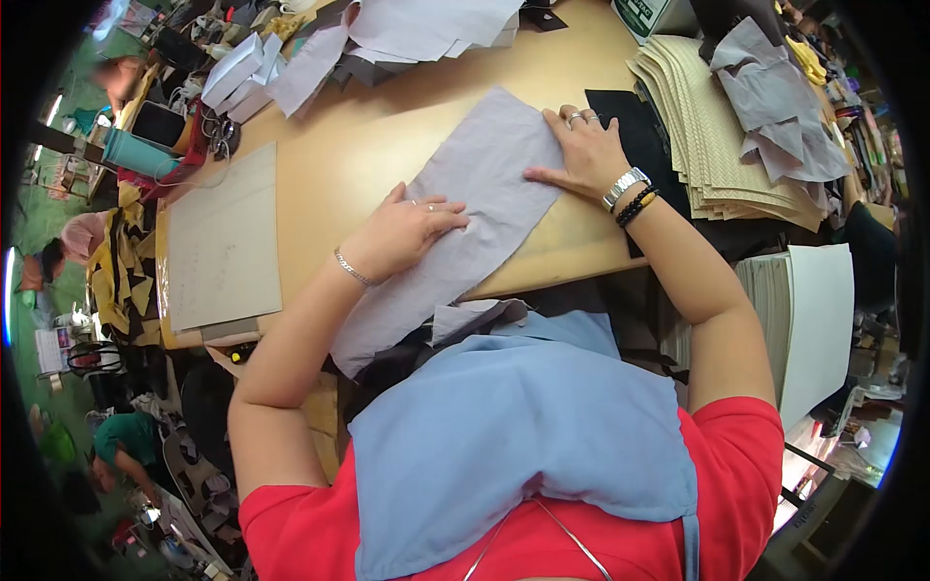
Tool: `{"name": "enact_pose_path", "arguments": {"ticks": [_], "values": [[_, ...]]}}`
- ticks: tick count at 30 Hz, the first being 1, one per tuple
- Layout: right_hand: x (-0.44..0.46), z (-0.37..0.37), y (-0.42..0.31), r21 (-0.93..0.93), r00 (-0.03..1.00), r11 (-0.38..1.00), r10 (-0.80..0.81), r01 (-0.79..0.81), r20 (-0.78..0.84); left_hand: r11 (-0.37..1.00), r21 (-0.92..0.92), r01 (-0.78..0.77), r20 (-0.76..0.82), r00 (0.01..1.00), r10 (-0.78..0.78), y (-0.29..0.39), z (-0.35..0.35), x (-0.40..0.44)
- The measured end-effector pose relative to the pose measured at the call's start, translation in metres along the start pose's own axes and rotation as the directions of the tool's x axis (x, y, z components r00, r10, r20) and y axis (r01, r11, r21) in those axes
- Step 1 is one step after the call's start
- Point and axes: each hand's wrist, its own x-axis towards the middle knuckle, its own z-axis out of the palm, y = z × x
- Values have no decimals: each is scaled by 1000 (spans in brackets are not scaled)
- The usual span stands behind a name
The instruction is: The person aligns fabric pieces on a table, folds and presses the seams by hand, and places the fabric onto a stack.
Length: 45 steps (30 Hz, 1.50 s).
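Observation:
A long grey fabric piece [494,155] lies slantwise across the wooden table [358,136], its lower end hanging past the front edge. My left hand [412,228] rests on its left side, fingers stretched out over the cloth. Toward the upper right edge, my right hand [586,155] lies spread, thumb on the fabric and fingers by its rim. Neither hand grips anything. Beside my right hand is a flat black piece [639,145], partly covered by that hand and arm.
Stacked cream textured sheets [688,126] stand at right, with crumpled grey scraps [775,97] on top. More grey fabric pieces [417,29] pile at the back. A flat grey board [228,232] lies left, near white boxes [242,73]. Other people work at far left.

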Motion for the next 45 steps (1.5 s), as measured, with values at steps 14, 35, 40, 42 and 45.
{"name": "enact_pose_path", "arguments": {"ticks": [14, 35, 40, 42, 45], "values": [[-57, -7, -30, 827, 814, -500, 574, 259, 92, 573, -817, 71, -340, 744, -576, 14, 17, -11], [-92, -216, -16, 781, 577, 222, -790, 584, -208, -42, -555, -831, -199, 182, -963, -120, 50, -121], [-119, -251, -65, 820, -252, -444, -893, 362, -372, 433, -861, -266, -403, -162, -901, -119, 89, -119], [-122, -258, -73, 822, -295, -446, -887, 354, -354, 749, -642, 166, -766, -188, -615, -118, 91, -103], [-130, -272, -72, 864, -314, -296, -934, 407, -172, 748, -546, 377, -821, -59, -568, -88, 75, -97]]}}
